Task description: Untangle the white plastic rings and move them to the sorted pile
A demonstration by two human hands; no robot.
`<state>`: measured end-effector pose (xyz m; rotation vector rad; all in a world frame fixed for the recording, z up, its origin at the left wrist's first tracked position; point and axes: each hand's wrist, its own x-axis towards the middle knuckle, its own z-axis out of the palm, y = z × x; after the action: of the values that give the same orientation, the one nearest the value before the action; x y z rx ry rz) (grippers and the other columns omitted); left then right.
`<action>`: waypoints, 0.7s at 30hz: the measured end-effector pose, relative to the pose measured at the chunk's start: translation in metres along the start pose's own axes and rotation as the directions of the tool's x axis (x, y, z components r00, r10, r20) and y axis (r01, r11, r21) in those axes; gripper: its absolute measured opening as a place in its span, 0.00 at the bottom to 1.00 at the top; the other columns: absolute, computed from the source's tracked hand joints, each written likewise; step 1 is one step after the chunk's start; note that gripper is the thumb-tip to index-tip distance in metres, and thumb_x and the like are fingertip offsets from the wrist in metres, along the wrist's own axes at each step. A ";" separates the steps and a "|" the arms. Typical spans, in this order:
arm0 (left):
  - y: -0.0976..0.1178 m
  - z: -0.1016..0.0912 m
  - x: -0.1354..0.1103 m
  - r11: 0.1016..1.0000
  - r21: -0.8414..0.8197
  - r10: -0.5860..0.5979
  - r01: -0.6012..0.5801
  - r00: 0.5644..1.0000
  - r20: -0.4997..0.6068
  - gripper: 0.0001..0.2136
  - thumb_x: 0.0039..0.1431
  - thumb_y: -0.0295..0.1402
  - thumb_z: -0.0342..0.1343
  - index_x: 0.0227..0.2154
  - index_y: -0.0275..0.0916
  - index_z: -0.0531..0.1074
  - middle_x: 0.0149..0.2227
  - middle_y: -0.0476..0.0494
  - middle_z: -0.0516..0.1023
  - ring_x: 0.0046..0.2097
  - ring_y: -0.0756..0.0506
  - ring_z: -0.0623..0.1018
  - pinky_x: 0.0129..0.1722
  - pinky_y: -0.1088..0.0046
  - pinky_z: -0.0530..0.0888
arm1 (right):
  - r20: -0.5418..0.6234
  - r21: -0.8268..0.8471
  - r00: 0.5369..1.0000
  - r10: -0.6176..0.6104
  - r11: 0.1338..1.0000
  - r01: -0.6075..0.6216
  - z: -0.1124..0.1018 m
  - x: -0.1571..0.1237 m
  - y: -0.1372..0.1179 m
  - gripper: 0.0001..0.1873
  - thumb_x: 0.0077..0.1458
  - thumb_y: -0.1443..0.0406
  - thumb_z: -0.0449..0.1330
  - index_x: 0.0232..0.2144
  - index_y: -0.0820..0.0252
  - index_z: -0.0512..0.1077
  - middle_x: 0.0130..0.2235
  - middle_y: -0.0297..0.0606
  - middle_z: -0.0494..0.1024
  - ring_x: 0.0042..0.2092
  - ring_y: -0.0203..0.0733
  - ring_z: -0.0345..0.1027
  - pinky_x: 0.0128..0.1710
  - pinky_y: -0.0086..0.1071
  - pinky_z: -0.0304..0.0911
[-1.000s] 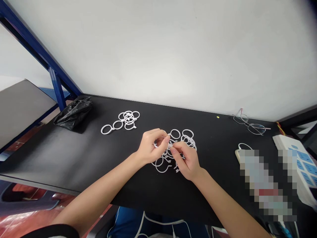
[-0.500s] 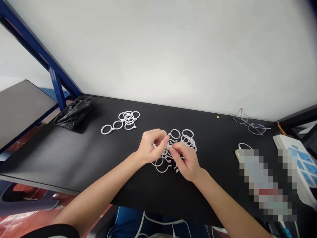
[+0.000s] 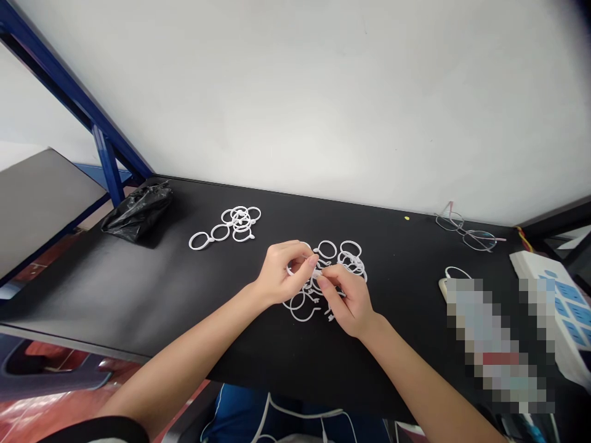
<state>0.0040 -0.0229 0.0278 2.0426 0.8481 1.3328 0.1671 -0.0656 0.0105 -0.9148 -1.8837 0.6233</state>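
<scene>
My left hand [image 3: 284, 272] and my right hand [image 3: 346, 301] meet above a loose heap of white plastic curtain rings [image 3: 327, 249]. Their fingertips pinch a white ring [image 3: 316, 271] between them, partly hidden by my fingers. Several rings of the heap lie under and beyond my hands, some with small hooked tabs. A second bunch of white rings [image 3: 240, 223] lies linked together to the left, out of reach of my fingers.
The black tabletop [image 3: 138, 295] runs along a white wall. A black plastic bag [image 3: 137, 215] lies at its far left, wire glasses [image 3: 466, 232] at the far right, and a blurred object [image 3: 489, 344] and white-and-blue power strip [image 3: 549, 301] at the right.
My hands stay almost in place over the heap, with only small shifts of the fingertips on the ring. The rings on the table have not visibly moved.
</scene>
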 end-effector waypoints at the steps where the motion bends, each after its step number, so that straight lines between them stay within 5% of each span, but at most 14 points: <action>1: 0.000 0.000 0.000 1.000 -0.001 0.000 0.000 1.000 -0.001 0.16 0.63 0.37 0.47 0.20 0.36 0.66 0.18 0.49 0.67 0.22 0.52 0.65 0.24 0.74 0.63 | -0.001 -0.001 1.000 0.001 1.000 -0.001 0.000 0.000 0.000 0.06 0.63 0.67 0.51 0.32 0.57 0.64 0.21 0.26 0.61 0.21 0.31 0.54 0.21 0.27 0.53; 21: -0.003 0.000 -0.002 1.000 -0.028 -0.010 0.011 0.999 0.037 0.17 0.64 0.39 0.47 0.21 0.36 0.67 0.20 0.48 0.68 0.23 0.52 0.66 0.25 0.75 0.63 | 0.005 0.001 1.000 -0.011 1.000 0.011 -0.001 0.001 -0.001 0.06 0.63 0.69 0.51 0.33 0.56 0.63 0.22 0.26 0.59 0.21 0.30 0.52 0.22 0.26 0.52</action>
<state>0.0027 -0.0225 0.0244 2.0325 0.8184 1.2906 0.1678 -0.0652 0.0122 -0.9019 -1.8913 0.6202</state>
